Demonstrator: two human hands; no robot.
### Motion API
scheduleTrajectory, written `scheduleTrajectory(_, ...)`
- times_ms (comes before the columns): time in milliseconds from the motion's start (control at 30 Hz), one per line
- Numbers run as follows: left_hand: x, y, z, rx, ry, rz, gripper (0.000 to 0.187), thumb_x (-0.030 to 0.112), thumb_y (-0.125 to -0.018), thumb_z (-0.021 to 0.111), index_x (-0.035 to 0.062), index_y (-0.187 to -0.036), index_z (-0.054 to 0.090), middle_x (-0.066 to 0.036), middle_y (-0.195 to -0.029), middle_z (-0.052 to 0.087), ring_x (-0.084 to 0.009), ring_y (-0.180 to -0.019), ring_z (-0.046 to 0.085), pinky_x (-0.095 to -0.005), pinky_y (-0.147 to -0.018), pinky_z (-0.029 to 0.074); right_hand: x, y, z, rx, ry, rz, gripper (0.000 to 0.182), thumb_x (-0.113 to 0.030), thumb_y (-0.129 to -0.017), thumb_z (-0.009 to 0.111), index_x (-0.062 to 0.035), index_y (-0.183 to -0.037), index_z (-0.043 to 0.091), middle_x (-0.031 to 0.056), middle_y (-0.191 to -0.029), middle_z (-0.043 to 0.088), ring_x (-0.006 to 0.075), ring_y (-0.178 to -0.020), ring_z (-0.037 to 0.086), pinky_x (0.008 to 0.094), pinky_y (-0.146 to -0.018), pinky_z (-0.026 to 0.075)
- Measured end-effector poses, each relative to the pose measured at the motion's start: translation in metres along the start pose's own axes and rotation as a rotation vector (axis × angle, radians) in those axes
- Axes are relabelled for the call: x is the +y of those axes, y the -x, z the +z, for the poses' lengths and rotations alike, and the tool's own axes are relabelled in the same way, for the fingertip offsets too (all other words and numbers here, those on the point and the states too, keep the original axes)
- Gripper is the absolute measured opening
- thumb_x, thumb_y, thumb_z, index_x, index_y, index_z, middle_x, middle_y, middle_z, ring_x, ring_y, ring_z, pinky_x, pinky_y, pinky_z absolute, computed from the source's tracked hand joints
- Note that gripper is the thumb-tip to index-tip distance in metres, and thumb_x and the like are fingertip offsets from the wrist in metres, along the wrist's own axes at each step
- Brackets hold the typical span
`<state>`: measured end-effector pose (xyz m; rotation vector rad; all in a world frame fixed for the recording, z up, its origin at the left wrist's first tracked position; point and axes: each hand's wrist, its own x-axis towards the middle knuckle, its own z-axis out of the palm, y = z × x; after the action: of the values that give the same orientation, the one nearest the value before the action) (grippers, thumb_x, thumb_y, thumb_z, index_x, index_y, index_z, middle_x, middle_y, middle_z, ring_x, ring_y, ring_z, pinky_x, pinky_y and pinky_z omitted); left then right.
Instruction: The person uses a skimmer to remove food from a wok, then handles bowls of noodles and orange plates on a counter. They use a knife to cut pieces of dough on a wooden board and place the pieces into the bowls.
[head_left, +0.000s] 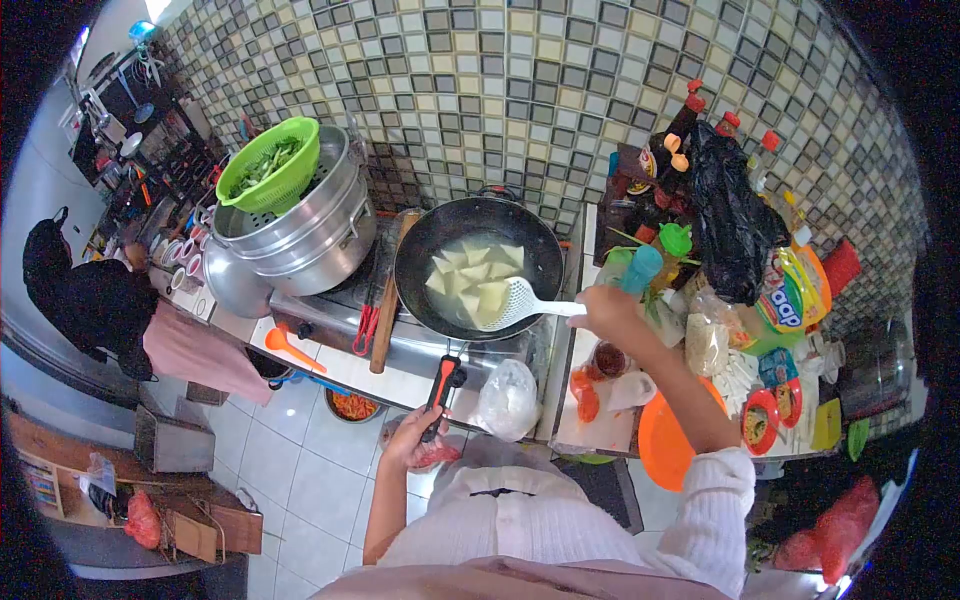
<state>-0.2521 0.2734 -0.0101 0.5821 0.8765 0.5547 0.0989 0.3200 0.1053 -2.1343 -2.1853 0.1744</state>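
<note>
A black wok sits on the stove with oil and several pale square pieces frying in it. My right hand grips the handle of a white slotted skimmer, whose head rests among the pieces at the wok's near right side. My left hand holds the wok's black-and-orange handle at the front of the stove.
A stacked metal steamer with a green colander of greens stands left of the wok. Bottles, a black bag, packets and an orange plate crowd the counter on the right. Another person stands at far left.
</note>
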Motion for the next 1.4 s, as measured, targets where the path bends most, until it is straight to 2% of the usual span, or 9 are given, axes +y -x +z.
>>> scheduleTrajectory(33, 0.0, 0.001, 0.0, -0.006, -0.005, 0.009, 0.025, 0.025, -0.085, 0.049, 0.002, -0.095, 0.049, -0.002, -0.065, 0.049, -0.0079, -0.049, 0.047, -0.018, -0.041, 0.041, -0.005, -0.002, 0.003, -0.067, -0.05, 0.069, 0.03, -0.035, -0.066, 0.064, -0.0088, -0.08, 0.061, 0.0118, -0.076, 0.058, 0.0292, -0.074, 0.057, 0.041, -0.064, 0.044)
scheduleTrajectory(200, 0.001, 0.002, 0.001, -0.009, -0.014, 0.01, 0.024, 0.024, -0.085, 0.049, 0.0025, -0.095, 0.049, -0.001, -0.066, 0.049, -0.0075, -0.052, 0.047, -0.0176, -0.042, 0.041, -0.032, -0.002, 0.018, -0.096, -0.118, 0.03, 0.03, -0.032, -0.067, 0.064, -0.0059, -0.08, 0.06, 0.0133, -0.079, 0.06, 0.0293, -0.075, 0.059, 0.0404, -0.064, 0.046)
scheduleTrajectory(433, -0.001, 0.002, 0.002, -0.007, 0.035, 0.009, 0.023, 0.022, -0.085, 0.05, 0.0027, -0.095, 0.049, -0.002, -0.067, 0.049, -0.0077, -0.056, 0.048, -0.0181, -0.043, 0.041, -0.064, -0.009, 0.054, 0.038, -0.134, 0.156, 0.028, -0.033, -0.072, 0.059, -0.0053, -0.077, 0.06, 0.0137, -0.079, 0.06, 0.0301, -0.073, 0.06, 0.0398, -0.061, 0.047)
scheduleTrajectory(633, 0.001, 0.004, 0.002, -0.021, 0.032, 0.013, 0.021, 0.022, -0.084, 0.05, 0.0039, -0.094, 0.049, -0.002, -0.067, 0.049, -0.0074, -0.057, 0.048, -0.0167, -0.044, 0.04, -0.078, -0.032, 0.058, 0.043, -0.171, 0.257, 0.029, -0.035, -0.074, 0.057, -0.0065, -0.082, 0.059, 0.0139, -0.079, 0.059, 0.0311, -0.074, 0.059, 0.0412, -0.062, 0.046)
scheduleTrajectory(733, -0.001, 0.004, 0.003, 0.002, 0.019, 0.029, 0.02, 0.023, -0.084, 0.05, 0.0051, -0.094, 0.049, -0.002, -0.067, 0.049, -0.007, -0.056, 0.047, -0.0163, -0.043, 0.039, -0.076, -0.043, 0.065, 0.152, -0.161, 0.261, 0.029, -0.034, -0.074, 0.057, -0.006, -0.081, 0.059, 0.0141, -0.078, 0.059, 0.0315, -0.073, 0.059, 0.041, -0.061, 0.046)
scheduleTrajectory(933, -0.001, 0.004, 0.004, -0.012, -0.003, 0.047, 0.022, 0.025, -0.084, 0.051, 0.0055, -0.094, 0.049, -0.001, -0.065, 0.05, -0.0075, -0.049, 0.047, -0.0173, -0.04, 0.039, -0.061, -0.067, 0.077, 0.223, -0.149, 0.284, 0.028, -0.034, -0.072, 0.059, -0.007, -0.082, 0.059, 0.0137, -0.076, 0.059, 0.031, -0.07, 0.059, 0.0418, -0.058, 0.046)
scheduleTrajectory(1100, -0.001, 0.004, 0.006, 0.009, -0.013, 0.05, 0.024, 0.026, -0.084, 0.051, 0.0052, -0.094, 0.049, -0.001, -0.064, 0.05, -0.0078, -0.047, 0.047, -0.0176, -0.041, 0.04, -0.055, -0.069, 0.079, 0.205, -0.138, 0.291, 0.028, -0.034, -0.071, 0.059, -0.0091, -0.084, 0.059, 0.0129, -0.077, 0.059, 0.0304, -0.07, 0.059, 0.0418, -0.058, 0.047)
scheduleTrajectory(1267, -0.003, 0.003, 0.004, -0.025, 0.006, 0.038, 0.024, 0.026, -0.083, 0.052, 0.0047, -0.094, 0.049, -0.001, -0.064, 0.05, -0.0078, -0.047, 0.047, -0.018, -0.041, 0.04, -0.054, -0.054, 0.08, 0.167, -0.145, 0.162, 0.025, -0.034, -0.072, 0.059, -0.0111, -0.081, 0.059, 0.0124, -0.074, 0.059, 0.0299, -0.07, 0.059, 0.0421, -0.059, 0.047)
scheduleTrajectory(1400, -0.005, 0.001, 0.002, -0.017, 0.014, 0.022, 0.025, 0.026, -0.084, 0.051, 0.0045, -0.095, 0.049, -0.001, -0.064, 0.049, -0.0078, -0.047, 0.046, -0.0178, -0.041, 0.039, -0.055, -0.044, 0.071, 0.175, -0.192, 0.209, 0.026, -0.035, -0.072, 0.06, -0.0101, -0.081, 0.059, 0.0128, -0.073, 0.059, 0.0304, -0.07, 0.059, 0.0421, -0.059, 0.047)
